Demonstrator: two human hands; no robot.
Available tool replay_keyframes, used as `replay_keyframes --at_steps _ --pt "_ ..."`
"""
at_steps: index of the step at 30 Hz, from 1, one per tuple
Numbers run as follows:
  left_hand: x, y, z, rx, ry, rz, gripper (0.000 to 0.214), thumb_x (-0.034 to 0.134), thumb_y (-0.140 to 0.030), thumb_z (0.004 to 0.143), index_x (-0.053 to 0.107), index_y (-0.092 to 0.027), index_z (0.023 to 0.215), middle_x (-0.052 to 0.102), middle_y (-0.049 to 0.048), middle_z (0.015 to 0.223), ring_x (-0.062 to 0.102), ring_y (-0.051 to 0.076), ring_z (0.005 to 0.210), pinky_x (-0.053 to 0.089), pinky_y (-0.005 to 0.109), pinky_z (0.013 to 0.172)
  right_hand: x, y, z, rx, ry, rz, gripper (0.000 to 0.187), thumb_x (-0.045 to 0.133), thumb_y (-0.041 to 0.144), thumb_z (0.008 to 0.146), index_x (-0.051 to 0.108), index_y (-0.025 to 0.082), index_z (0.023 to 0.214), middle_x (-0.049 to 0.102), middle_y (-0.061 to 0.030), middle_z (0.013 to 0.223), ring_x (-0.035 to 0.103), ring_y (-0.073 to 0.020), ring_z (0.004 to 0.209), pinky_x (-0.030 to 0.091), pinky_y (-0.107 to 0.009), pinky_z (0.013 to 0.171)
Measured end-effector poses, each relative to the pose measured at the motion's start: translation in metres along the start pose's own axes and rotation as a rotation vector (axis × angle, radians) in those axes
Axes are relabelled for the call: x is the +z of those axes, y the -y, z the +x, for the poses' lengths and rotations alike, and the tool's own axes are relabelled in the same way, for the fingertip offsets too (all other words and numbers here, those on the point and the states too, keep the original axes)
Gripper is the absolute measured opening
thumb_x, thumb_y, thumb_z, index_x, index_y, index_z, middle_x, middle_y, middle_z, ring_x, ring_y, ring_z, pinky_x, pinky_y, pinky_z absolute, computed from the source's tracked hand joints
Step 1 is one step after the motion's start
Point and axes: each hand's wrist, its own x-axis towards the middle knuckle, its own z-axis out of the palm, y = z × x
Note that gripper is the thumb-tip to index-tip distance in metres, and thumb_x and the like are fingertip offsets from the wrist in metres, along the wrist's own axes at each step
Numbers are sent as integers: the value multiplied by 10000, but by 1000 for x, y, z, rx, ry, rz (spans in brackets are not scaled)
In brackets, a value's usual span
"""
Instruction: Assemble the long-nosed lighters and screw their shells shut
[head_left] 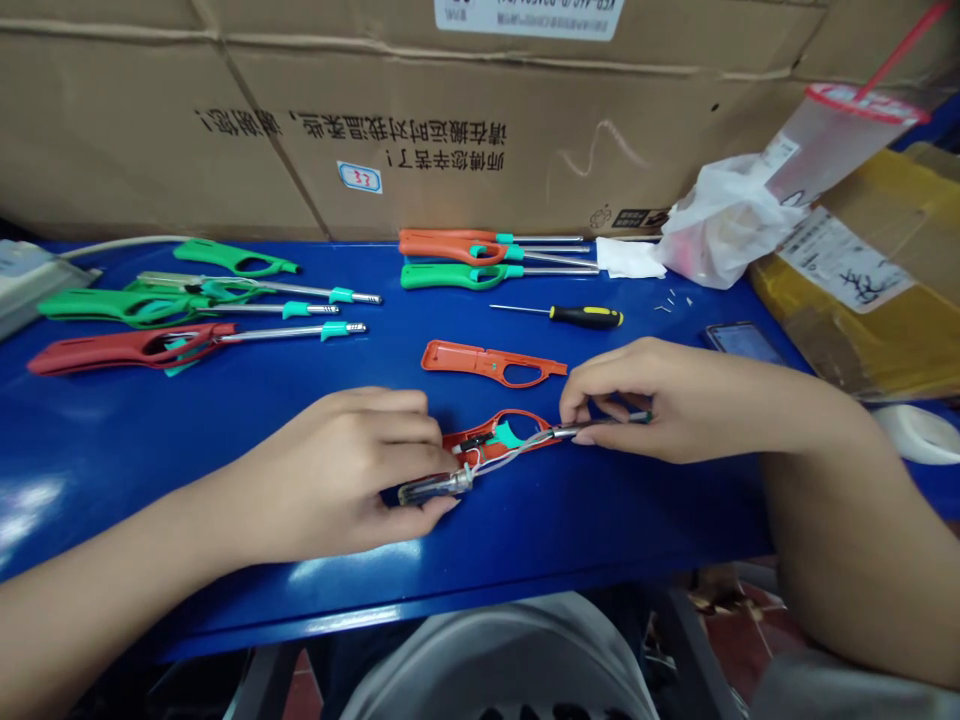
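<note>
An orange lighter half-shell (534, 420) lies opened on the blue table, with a teal trigger (508, 436) and a black igniter part (472, 443) inside. My left hand (367, 470) is closed around a clear fuel tank (436, 487), held just in front of the shell. From the tank a thin pale tube (514, 456) runs right to the metal lighter barrel (568, 431). That barrel is pinched between the thumb and fingers of my right hand (637, 400). Behind the shell lies the matching orange half-shell (487, 362), its inner side up.
Several green and red lighters (135, 348) lie at the left. More orange and green lighters (450, 275) lie at the back, near a black-and-yellow screwdriver (586, 316) and small screws (671, 299). A phone (744, 342), a bagged cup (832, 140) and a taped parcel (862, 290) stand at right; a carton (555, 190) behind.
</note>
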Motion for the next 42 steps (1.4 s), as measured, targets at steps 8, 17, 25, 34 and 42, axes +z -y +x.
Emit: replay_keyframes --at_steps 8,17,25,34,42 --pt "7 3 3 -125 -198 -76 141 664 -287 1031 731 -175 1085 752 50 980 671 162 862 535 296 769 1 3 2 28 17 -44 53 650 220 930 686 222 891 658 46 766 552 -96 654 383 -234 606" --pt "24 10 1 -161 -139 -11 230 579 -249 1064 764 -194 1188 746 72 1080 698 202 959 574 324 827 4 -6 5 130 67 -143 81 648 196 901 670 217 826 666 24 777 559 -130 688 351 -261 627" --pt "23 13 0 -182 -115 -4 359 664 -400 1016 728 -174 1287 762 95 1136 713 238 991 585 351 852 7 0 5 106 49 -170 111 634 177 916 675 215 820 681 -8 840 586 -167 761 341 -290 655" --pt "21 14 1 -200 -108 -52 261 661 -347 1019 773 -189 1195 737 74 1044 695 224 945 560 327 792 14 4 4 91 56 -264 177 571 130 939 614 210 788 671 -23 865 594 -185 789 326 -324 673" --pt "16 14 2 -215 -90 -80 231 670 -341 1015 784 -209 1166 727 49 979 674 194 877 519 295 750 13 8 5 120 39 -289 119 643 279 969 682 230 868 718 -4 898 603 -175 750 316 -315 642"
